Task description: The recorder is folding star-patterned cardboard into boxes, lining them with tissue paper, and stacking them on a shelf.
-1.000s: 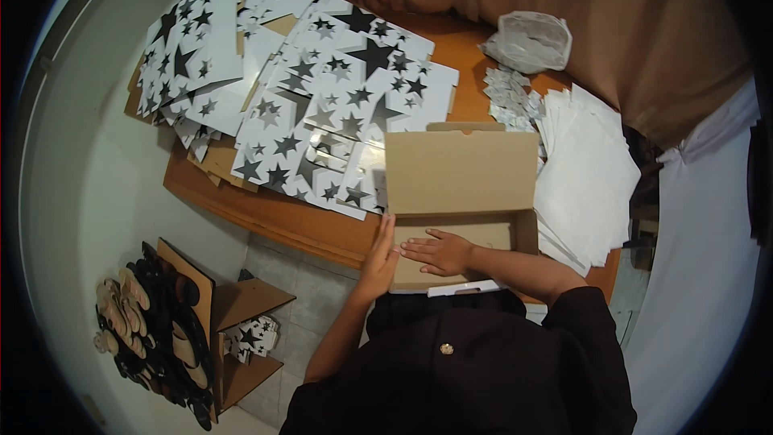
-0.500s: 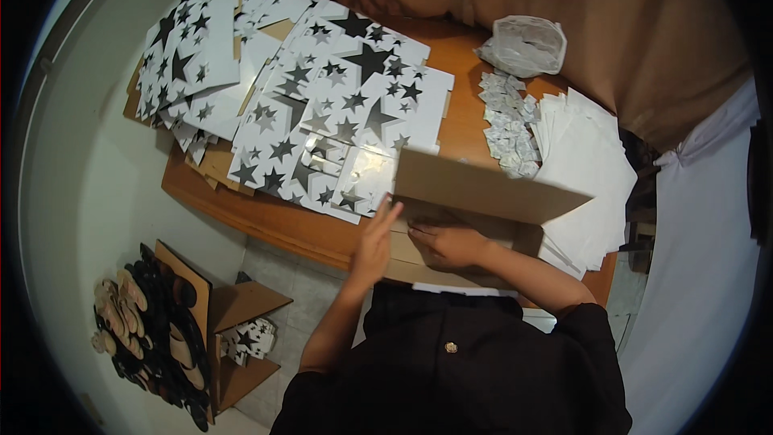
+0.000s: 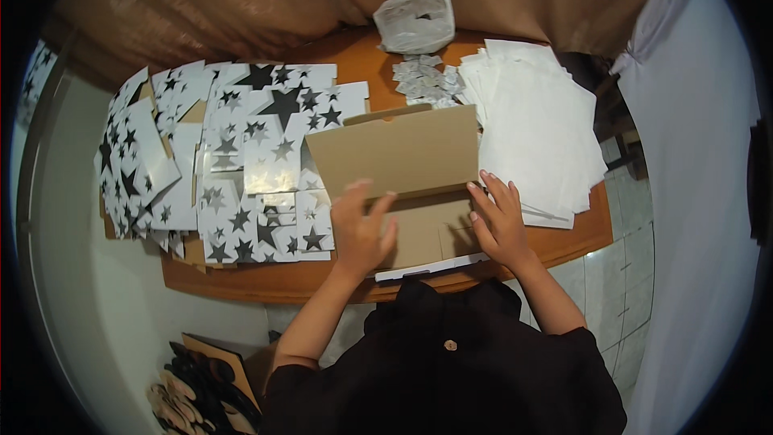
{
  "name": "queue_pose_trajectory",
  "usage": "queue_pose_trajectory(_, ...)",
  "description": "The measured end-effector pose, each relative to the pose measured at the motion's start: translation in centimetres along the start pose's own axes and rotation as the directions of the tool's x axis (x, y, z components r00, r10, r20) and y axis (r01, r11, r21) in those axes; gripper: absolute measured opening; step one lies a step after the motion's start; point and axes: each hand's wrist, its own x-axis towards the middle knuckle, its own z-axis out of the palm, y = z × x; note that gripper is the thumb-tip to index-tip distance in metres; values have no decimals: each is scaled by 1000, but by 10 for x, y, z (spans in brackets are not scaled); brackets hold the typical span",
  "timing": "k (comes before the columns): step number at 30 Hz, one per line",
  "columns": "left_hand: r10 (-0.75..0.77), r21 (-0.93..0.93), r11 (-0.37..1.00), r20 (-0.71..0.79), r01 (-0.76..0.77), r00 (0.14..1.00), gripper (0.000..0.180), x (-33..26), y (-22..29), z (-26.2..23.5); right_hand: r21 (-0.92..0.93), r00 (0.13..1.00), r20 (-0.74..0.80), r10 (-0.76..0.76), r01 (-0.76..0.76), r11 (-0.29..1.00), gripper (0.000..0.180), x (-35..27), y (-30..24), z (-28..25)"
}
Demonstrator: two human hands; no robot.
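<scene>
A cardboard box (image 3: 396, 153) stands in front of me at the near edge of the table, its brown lid raised and tilted back. Its inside is plain brown, and a white front edge faces my body. My left hand (image 3: 360, 229) is at the box's left side, fingers spread and slightly blurred. At the right side wall, my right hand (image 3: 501, 221) has its fingers apart, the tips by the rim near the lid's fold. Neither hand grips anything; whether the left fingers touch the cardboard I cannot tell.
Flat white box blanks with black and grey stars (image 3: 241, 153) cover the table's left side. White paper sheets (image 3: 535, 129) lie stacked at right. Small crumpled packets (image 3: 427, 80) sit behind the box, near a clear plastic bag (image 3: 415, 20). Shoes (image 3: 197, 391) stand at lower left.
The view has turned, and the box now sits squarer to me. My right hand has come out of the box to its right side. The left hand's fingers have spread.
</scene>
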Motion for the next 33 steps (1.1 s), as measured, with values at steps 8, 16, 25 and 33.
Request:
queue_pose_trajectory(8,723,-441,684,514,-580,461,47,-3,3,142,290,926,-72,371,-337,896,39,-58,11,18)
queue_pose_trajectory(16,719,-476,688,551,-548,424,50,-13,-2,156,510,880,16,474,-415,754,40,-93,20,26)
queue_pose_trajectory(25,269,-437,886,211,-156,940,21,36,2,9,333,941,54,333,-331,883,44,-95,9,29)
queue_pose_trajectory(33,-69,90,995,282,45,957,34,-90,-37,-15,-288,975,-25,220,-218,933,43,-86,-4,54)
